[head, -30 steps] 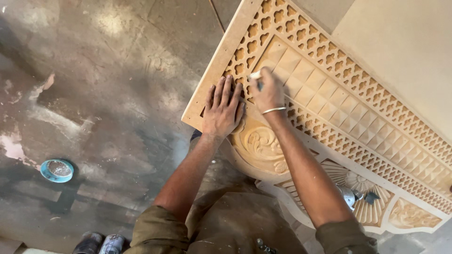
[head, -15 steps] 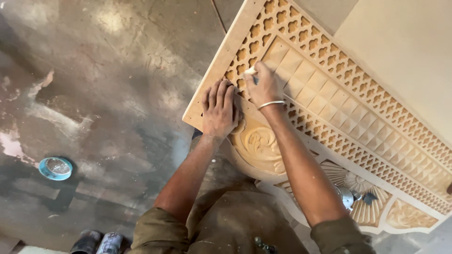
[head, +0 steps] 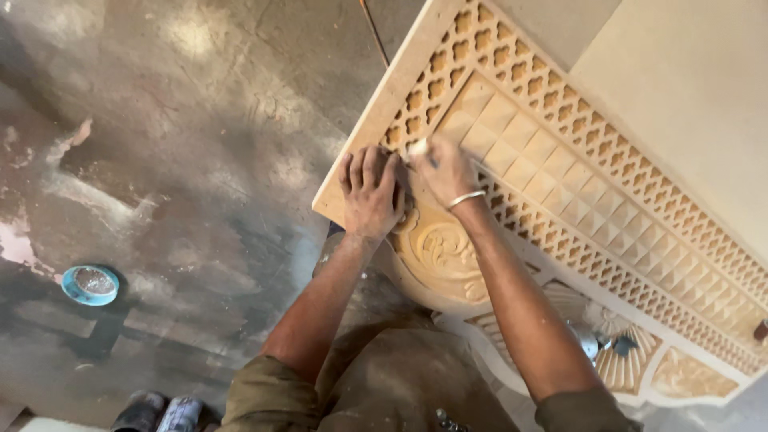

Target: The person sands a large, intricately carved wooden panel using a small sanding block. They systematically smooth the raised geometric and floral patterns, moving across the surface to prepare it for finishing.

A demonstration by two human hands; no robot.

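Carved panel (head: 560, 160) long axis runs upper-left to lower-right, apparently.

Small round blue tub (head: 90, 285) on the grey floor (head: 200, 160) at far left, open on top, pale grey stuff inside. Two cans (head: 160, 413) side by side at the bottom edge, left of centre, one dark, one silvery, both partly cut off. Tub and cans near each other, not touching. Markings too small to tell.
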